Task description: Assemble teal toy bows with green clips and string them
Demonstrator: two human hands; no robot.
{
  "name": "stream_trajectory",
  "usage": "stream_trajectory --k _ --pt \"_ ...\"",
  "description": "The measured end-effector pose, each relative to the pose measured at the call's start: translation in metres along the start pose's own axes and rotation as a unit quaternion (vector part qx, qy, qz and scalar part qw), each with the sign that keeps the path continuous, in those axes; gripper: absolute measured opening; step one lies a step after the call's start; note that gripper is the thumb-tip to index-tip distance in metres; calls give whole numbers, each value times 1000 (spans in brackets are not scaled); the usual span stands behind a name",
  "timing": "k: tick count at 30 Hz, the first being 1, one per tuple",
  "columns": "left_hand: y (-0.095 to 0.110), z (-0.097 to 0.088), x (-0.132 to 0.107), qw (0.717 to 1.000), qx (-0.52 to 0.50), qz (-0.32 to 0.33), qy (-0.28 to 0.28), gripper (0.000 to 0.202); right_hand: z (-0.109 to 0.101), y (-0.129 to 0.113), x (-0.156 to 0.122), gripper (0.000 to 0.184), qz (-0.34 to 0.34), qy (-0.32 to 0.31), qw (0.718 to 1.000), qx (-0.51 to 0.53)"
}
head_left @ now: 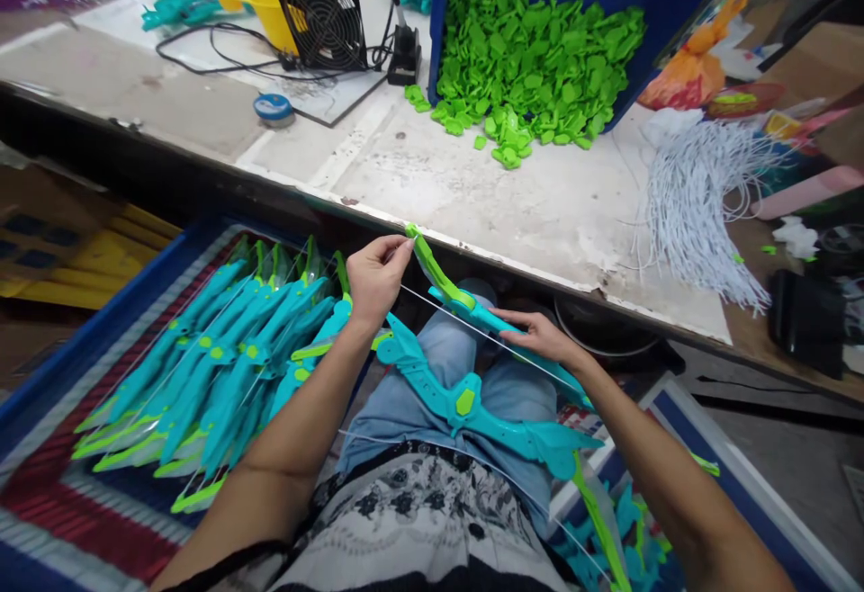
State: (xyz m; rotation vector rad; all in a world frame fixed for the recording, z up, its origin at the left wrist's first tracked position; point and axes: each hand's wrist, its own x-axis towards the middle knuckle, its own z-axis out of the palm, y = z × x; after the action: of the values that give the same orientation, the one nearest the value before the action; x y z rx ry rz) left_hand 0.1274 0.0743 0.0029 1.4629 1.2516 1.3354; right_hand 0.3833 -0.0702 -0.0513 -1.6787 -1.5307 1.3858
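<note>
My left hand (375, 279) is closed in a pinch on a thin white string (465, 320) right at the lime-green tip of a teal toy bow (472, 304). That bow slants over my knees, just below the table's edge. My right hand (536, 336) wraps round its teal limb lower down, with the string running past the fingers. A second teal bow (472, 408) with a green hexagon at its middle lies across my lap.
A row of strung teal-and-green bows (216, 367) is stacked on a striped mat at my left. The worn table (540, 214) carries a heap of green plastic pieces (533, 61), a bundle of white strings (695, 205), a small fan (320, 12) and cables.
</note>
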Motion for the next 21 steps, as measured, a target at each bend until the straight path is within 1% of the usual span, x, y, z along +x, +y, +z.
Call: stream_trajectory --k 4,6,8,10,11,13,15,16,17,18,20,21 --pt "-2 2 -1 1000 -10 23 -12 21 4 4 -1 53 -11 6 1000 -26" --pt "-4 2 -1 998 -34 23 -49 29 6 6 -4 53 -19 8 999 -49" --pt "-6 0 0 994 -53 15 -90 31 8 8 -9 52 -28 7 997 -78" --pt "-8 -4 -2 993 -61 5 -106 27 8 3 -11 50 -53 17 990 -126" --pt "-8 -6 -3 993 -63 0 -104 26 7 -4 -10 46 -74 39 984 -158" --pt "-8 -10 -7 993 -66 -6 -99 26 8 -26 0 39 -134 113 960 -216" --pt "-8 -13 -11 993 -71 -12 -96 26 10 -59 21 34 -206 192 929 -241" --pt "-8 -15 -14 993 -75 -14 -94 26 12 -77 35 32 -242 214 916 -238" --pt "-8 -16 -16 992 -77 -17 -93 27 15 -95 50 31 -274 219 908 -230" --pt "-8 -17 -17 992 -79 -19 -93 27 18 -112 66 30 -302 210 904 -218" --pt "-8 -19 -19 992 -80 -22 -94 27 23 -138 93 24 -340 171 905 -189" --pt "-8 -20 -20 992 -81 -24 -94 28 25 -148 103 19 -353 150 907 -176"
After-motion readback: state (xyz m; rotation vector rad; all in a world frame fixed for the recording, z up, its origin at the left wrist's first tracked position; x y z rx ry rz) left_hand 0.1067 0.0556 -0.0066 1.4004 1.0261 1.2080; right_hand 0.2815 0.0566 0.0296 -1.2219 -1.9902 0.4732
